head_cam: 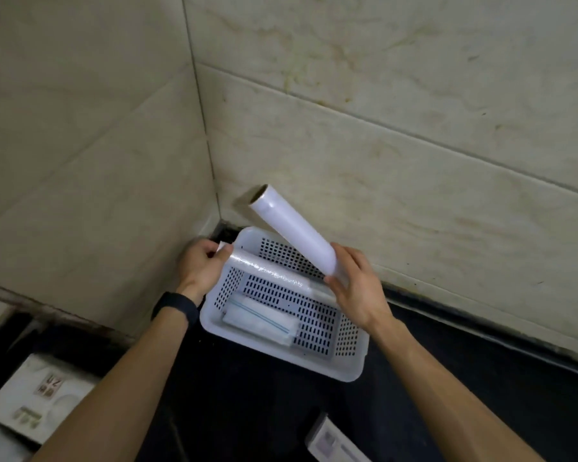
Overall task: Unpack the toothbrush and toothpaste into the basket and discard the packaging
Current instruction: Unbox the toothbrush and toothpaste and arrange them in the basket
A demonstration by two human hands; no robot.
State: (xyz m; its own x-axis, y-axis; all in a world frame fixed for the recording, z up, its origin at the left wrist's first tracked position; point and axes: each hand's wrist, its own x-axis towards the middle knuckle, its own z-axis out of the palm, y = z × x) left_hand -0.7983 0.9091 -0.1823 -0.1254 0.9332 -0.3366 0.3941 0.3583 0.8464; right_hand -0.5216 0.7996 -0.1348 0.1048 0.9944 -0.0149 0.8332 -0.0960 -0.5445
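Nearest the camera, at the bottom edge, a white carton (334, 443) lies on the dark counter (247, 411), and a printed box (37, 398) sits at the lower left. Whether either holds the toothbrush or toothpaste cannot be told, and neither item shows unpacked.

Beyond them the bare forearms reach to a white basket (281, 355) of rigid plastic, its floor and walls pierced with rows of slots. A flat clear pouch (264, 323) with a thin blue stripe lies on its floor; its contents are unclear.

The left hand (201, 266), with a dark band at the wrist, is closed on the end of a glossy, crinkled film roll (267, 270) slanting across the basket's far corner, and pinches a bit of white card. The right hand (354, 285) grips the lower end of a smooth white tube (294, 230), a cardboard-cored roll tilted up toward the veined beige tiles (414, 128).

The step looks like clearing the basket before unpacking. Next, I judge, both rolls need setting aside and the cartons opening
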